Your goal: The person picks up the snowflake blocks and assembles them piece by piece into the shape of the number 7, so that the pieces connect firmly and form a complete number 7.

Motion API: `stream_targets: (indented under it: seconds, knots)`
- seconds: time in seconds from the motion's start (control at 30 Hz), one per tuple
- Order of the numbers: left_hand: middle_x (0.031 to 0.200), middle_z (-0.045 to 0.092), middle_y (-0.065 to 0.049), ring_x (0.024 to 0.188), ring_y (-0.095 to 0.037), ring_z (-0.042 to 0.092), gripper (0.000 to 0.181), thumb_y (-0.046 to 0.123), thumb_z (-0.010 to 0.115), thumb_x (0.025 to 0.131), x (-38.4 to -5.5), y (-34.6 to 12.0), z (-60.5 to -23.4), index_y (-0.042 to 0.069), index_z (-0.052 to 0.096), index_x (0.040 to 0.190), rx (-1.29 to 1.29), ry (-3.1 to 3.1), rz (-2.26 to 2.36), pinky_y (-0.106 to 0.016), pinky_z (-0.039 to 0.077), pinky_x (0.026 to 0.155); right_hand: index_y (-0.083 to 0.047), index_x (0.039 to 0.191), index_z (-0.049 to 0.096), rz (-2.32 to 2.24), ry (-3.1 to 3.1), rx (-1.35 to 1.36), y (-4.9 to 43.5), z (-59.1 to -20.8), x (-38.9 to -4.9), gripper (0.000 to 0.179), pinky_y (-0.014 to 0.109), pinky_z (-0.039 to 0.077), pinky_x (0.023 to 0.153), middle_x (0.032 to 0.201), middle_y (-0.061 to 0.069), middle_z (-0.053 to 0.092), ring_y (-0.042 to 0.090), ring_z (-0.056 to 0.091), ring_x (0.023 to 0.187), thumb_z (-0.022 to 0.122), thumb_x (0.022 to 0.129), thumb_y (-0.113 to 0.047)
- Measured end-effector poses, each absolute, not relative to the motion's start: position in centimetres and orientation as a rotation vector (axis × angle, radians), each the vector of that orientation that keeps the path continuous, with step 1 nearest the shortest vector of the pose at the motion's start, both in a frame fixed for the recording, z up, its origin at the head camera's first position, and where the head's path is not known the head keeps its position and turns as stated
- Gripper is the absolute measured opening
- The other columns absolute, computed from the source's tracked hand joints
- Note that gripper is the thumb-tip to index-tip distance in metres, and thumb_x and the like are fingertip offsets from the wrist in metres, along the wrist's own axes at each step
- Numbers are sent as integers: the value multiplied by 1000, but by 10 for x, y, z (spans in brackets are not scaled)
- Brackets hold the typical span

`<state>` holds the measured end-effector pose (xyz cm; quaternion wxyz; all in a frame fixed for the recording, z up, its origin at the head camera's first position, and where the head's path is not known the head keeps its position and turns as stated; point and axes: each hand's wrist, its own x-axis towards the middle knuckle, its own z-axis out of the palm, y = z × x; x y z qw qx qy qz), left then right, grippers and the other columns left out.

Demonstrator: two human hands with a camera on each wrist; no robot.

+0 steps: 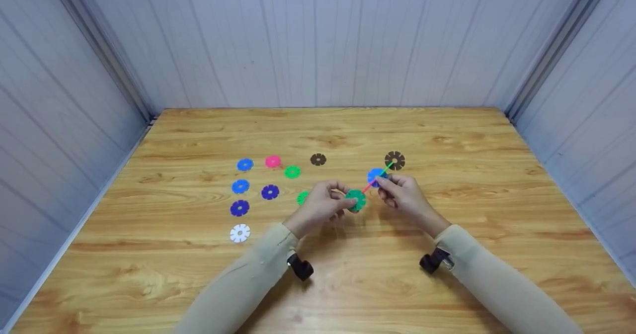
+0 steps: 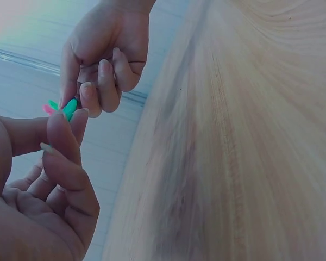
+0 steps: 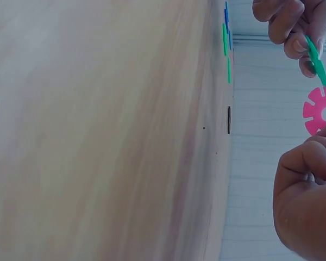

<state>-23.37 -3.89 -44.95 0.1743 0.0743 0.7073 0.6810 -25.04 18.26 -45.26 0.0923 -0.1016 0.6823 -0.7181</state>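
Above the table, both hands hold a row of notched plastic discs joined edge to edge. My left hand [image 1: 325, 206] pinches the dark green disc [image 1: 356, 198] at its near end between thumb and fingers. A pink disc [image 3: 315, 111], seen edge-on from the head, links it to a blue disc [image 1: 374, 176]. My right hand [image 1: 405, 195] pinches the blue disc at its right side. Beyond that, a light green disc [image 1: 387, 168] stands edge-on and meets a brown disc [image 1: 397, 155] at the far end. Fingers hide part of the blue disc.
Loose discs lie flat to the left: blue [image 1: 244, 164], pink [image 1: 273, 161], green [image 1: 292, 172], purple [image 1: 270, 192], white [image 1: 240, 233] and several more. A brown disc [image 1: 318, 159] lies farther back. Panelled walls [image 1: 318, 41] enclose the wooden table [image 1: 149, 274] at back and sides.
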Motion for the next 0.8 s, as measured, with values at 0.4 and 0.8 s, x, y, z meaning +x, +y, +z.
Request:
stream_targets:
  seconds: [0.4, 0.8]
  knots:
    - [70, 67, -5, 53, -14, 54, 15, 4, 71, 90, -232, -39, -450, 3, 58, 97, 205, 2021, 1955, -21, 38, 44, -1, 83, 60, -2100, 2058, -312, 178, -449, -246, 26, 17, 29, 42, 65, 2, 54, 6, 39, 47, 50, 105, -12]
    - [70, 62, -9, 56, -15, 62, 14, -3, 71, 89, -229, -29, -448, -1, 57, 93, 225, 2012, 2048, -25, 52, 52, -2, 79, 57, -2080, 2036, -319, 175, -447, -243, 29, 17, 30, 43, 63, 1, 52, 5, 38, 46, 48, 105, -9]
